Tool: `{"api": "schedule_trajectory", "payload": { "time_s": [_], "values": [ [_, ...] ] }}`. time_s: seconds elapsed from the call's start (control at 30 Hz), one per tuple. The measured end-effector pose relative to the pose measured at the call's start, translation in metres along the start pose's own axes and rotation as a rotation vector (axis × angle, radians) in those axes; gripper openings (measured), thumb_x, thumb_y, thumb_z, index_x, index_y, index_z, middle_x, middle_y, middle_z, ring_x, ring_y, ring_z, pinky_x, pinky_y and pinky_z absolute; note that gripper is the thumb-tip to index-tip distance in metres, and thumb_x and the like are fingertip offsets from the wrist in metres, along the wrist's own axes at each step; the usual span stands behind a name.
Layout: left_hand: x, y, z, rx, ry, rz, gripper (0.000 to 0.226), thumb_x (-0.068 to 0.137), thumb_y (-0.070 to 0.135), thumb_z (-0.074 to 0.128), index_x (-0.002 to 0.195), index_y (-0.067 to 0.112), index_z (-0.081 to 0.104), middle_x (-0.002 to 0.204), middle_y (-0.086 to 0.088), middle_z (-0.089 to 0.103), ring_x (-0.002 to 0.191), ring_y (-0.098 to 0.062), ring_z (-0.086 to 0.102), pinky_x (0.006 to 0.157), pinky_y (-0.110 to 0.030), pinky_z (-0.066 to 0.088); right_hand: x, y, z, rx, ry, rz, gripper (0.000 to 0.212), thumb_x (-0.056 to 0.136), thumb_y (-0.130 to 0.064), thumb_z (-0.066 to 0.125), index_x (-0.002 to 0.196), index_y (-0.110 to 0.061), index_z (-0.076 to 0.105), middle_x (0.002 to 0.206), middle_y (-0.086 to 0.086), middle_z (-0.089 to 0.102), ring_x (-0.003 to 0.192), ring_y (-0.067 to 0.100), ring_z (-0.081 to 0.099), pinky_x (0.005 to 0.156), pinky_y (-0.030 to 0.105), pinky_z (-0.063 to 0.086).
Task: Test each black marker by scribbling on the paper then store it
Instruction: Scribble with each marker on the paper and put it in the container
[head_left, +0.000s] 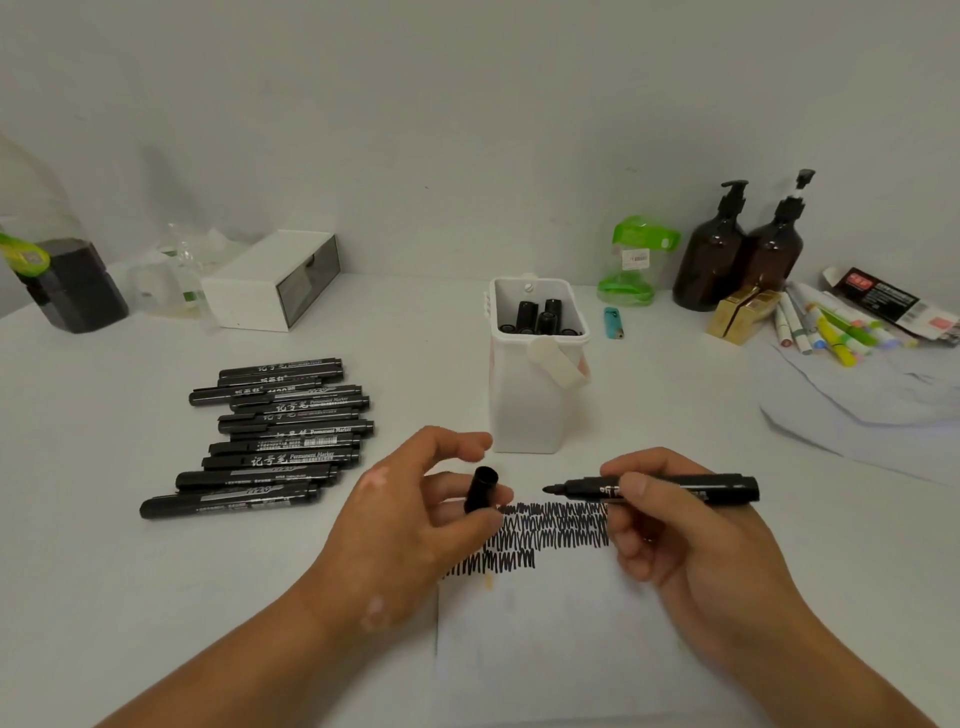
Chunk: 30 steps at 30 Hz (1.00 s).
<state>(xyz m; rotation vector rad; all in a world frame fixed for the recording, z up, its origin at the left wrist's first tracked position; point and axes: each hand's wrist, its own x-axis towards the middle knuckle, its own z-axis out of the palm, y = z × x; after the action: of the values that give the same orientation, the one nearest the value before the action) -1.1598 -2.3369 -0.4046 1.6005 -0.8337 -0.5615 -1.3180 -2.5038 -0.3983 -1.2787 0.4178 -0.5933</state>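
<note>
My right hand (670, 525) grips an uncapped black marker (691, 488) held level above the paper (561, 639), tip pointing left. My left hand (415, 514) pinches its black cap (480, 491) a short gap from the tip. Rows of black scribble (550, 525) cover the paper's top part. Several capped black markers (275, 436) lie in a pile at the left. A white bin (530, 410) behind the paper holds several black markers standing upright.
At the back stand a white drawer box (270, 280), a large plastic bottle (52, 260), a green-lidded jar (634, 260) and two brown pump bottles (737, 249). A blue lighter (613, 322) lies near the bin. Coloured markers (831, 327) and a cloth (857, 395) sit at the right.
</note>
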Motion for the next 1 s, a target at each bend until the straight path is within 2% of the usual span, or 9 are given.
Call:
{"api": "schedule_trajectory", "payload": {
  "time_s": [0.1, 0.2, 0.33, 0.43, 0.5, 0.67, 0.73, 0.8, 1.0],
  "values": [
    [0.002, 0.001, -0.001, -0.034, 0.030, 0.033, 0.031, 0.070, 0.005, 0.087, 0.089, 0.026, 0.074, 0.119, 0.019, 0.069, 0.091, -0.017, 0.075, 0.076, -0.026, 0.061, 0.000, -0.002, 0.000, 0.094, 0.007, 0.020, 0.010, 0.073, -0.014, 0.063, 0.074, -0.014, 0.073, 0.059, 0.016, 0.060, 0.048, 0.021, 0.054, 0.039, 0.027, 0.042],
    [0.002, 0.002, -0.001, 0.010, 0.017, 0.088, 0.031, 0.069, 0.017, 0.084, 0.096, 0.030, 0.078, 0.118, 0.018, 0.070, 0.094, -0.013, 0.074, 0.085, -0.026, 0.059, -0.002, -0.005, 0.003, 0.074, 0.018, -0.014, 0.009, 0.073, -0.013, 0.065, 0.068, -0.017, 0.071, 0.057, 0.015, 0.061, 0.045, 0.020, 0.053, 0.038, 0.025, 0.041],
    [0.001, -0.001, 0.000, 0.110, -0.004, 0.166, 0.032, 0.078, 0.009, 0.081, 0.103, 0.028, 0.077, 0.116, 0.018, 0.070, 0.099, -0.008, 0.072, 0.089, -0.021, 0.056, -0.003, -0.006, 0.003, 0.034, 0.001, -0.054, 0.008, 0.075, -0.011, 0.067, 0.072, -0.015, 0.073, 0.059, 0.015, 0.062, 0.046, 0.019, 0.054, 0.040, 0.024, 0.042],
    [0.001, -0.003, -0.001, 0.153, -0.017, 0.186, 0.034, 0.079, 0.013, 0.081, 0.107, 0.033, 0.076, 0.112, 0.018, 0.071, 0.100, -0.008, 0.071, 0.089, -0.019, 0.055, -0.005, -0.006, 0.003, -0.021, -0.035, -0.046, 0.006, 0.075, -0.012, 0.069, 0.077, -0.013, 0.074, 0.063, 0.017, 0.065, 0.050, 0.020, 0.057, 0.042, 0.025, 0.045],
    [0.000, -0.004, -0.001, 0.197, -0.039, 0.199, 0.034, 0.081, 0.020, 0.080, 0.108, 0.039, 0.073, 0.106, 0.016, 0.073, 0.098, -0.011, 0.072, 0.087, -0.019, 0.055, -0.007, -0.006, 0.005, -0.069, -0.072, -0.034, 0.009, 0.073, -0.015, 0.073, 0.082, -0.012, 0.075, 0.066, 0.018, 0.067, 0.054, 0.022, 0.060, 0.045, 0.025, 0.047],
    [-0.001, -0.006, 0.000, 0.202, -0.081, 0.208, 0.025, 0.087, 0.043, 0.069, 0.112, 0.041, 0.069, 0.099, 0.012, 0.074, 0.087, -0.014, 0.070, 0.077, -0.027, 0.057, -0.008, -0.010, 0.005, -0.201, -0.061, -0.027, 0.038, 0.060, -0.034, 0.082, 0.091, -0.015, 0.079, 0.063, 0.015, 0.065, 0.054, 0.025, 0.057, 0.052, 0.024, 0.049],
    [-0.002, -0.006, 0.000, 0.211, -0.092, 0.232, 0.028, 0.090, 0.051, 0.058, 0.112, 0.037, 0.067, 0.085, 0.013, 0.070, 0.072, -0.010, 0.062, 0.066, -0.025, 0.052, -0.009, -0.012, 0.003, -0.232, -0.058, -0.027, 0.041, 0.057, -0.036, 0.084, 0.093, -0.018, 0.081, 0.065, 0.011, 0.068, 0.053, 0.023, 0.058, 0.054, 0.022, 0.050],
    [-0.003, -0.004, 0.002, 0.222, -0.087, 0.256, 0.031, 0.092, 0.054, 0.051, 0.108, 0.033, 0.067, 0.068, 0.013, 0.058, 0.061, -0.006, 0.049, 0.056, -0.020, 0.042, -0.010, -0.013, 0.003, -0.265, -0.078, -0.025, 0.041, 0.056, -0.037, 0.085, 0.094, -0.022, 0.082, 0.070, 0.010, 0.072, 0.054, 0.021, 0.059, 0.057, 0.022, 0.051],
    [-0.006, -0.006, 0.006, 0.133, -0.133, 0.250, 0.045, 0.097, 0.060, 0.041, 0.098, 0.019, 0.060, 0.059, 0.010, 0.047, 0.057, -0.013, 0.044, 0.056, -0.034, 0.039, -0.012, -0.013, 0.008, -0.260, -0.114, 0.002, 0.042, 0.056, -0.035, 0.087, 0.096, -0.022, 0.082, 0.076, 0.008, 0.075, 0.056, 0.020, 0.060, 0.058, 0.019, 0.050]
  ]
}}
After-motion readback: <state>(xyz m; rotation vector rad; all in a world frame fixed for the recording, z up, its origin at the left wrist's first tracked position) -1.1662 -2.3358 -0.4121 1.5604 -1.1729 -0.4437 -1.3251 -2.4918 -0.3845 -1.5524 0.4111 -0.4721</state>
